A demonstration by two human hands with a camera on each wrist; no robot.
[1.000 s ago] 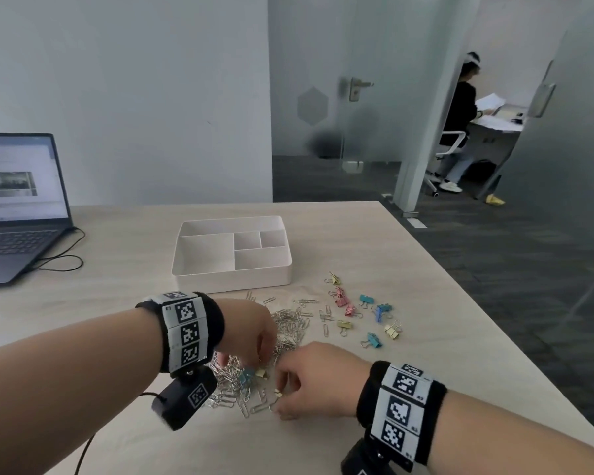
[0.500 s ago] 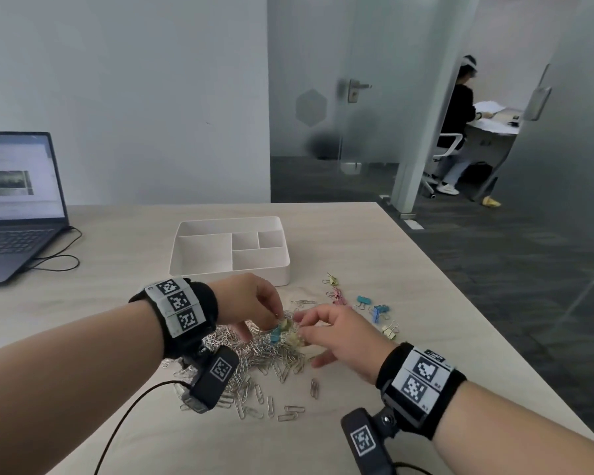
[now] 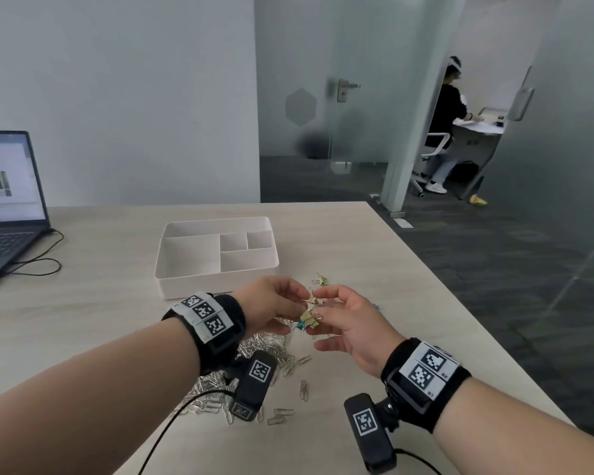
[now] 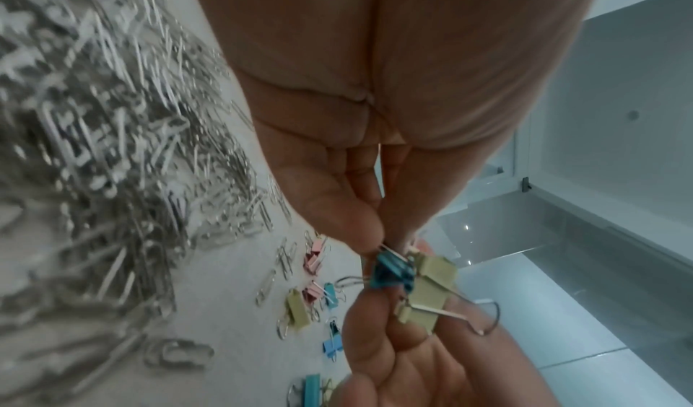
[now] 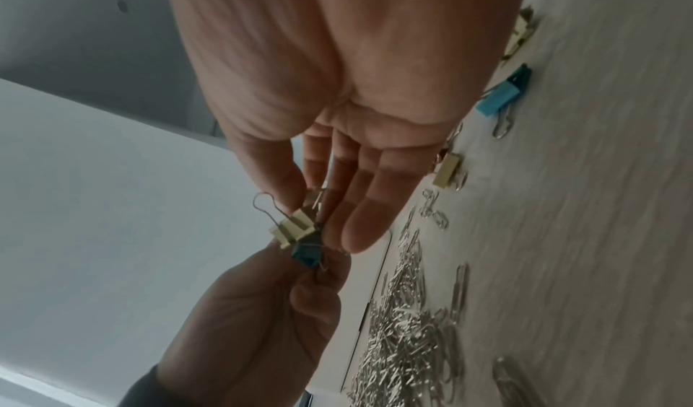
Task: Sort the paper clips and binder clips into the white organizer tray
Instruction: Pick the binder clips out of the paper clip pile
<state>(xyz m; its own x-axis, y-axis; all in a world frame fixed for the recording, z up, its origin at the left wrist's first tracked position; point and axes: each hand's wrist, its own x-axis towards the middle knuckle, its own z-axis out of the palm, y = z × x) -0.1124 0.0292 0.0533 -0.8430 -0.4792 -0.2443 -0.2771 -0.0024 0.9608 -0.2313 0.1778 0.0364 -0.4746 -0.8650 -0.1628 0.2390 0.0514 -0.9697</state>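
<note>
Barely begun: white organizer tray (image 3: 216,265) beyond fingertips holds nothing; both left hand (image 3: 275,303) and right hand (image 3: 350,323) pinching tangled binder clips (image 3: 309,320); paper clips (image 3: 254,351) heaped beneath.

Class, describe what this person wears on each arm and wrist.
Both forearms are bare, with no sleeves. Each wrist carries a black strap bearing white square-patterned marker tags. A small black camera block with its own tag hangs below each wrist, trailing a thin black cable.
</note>
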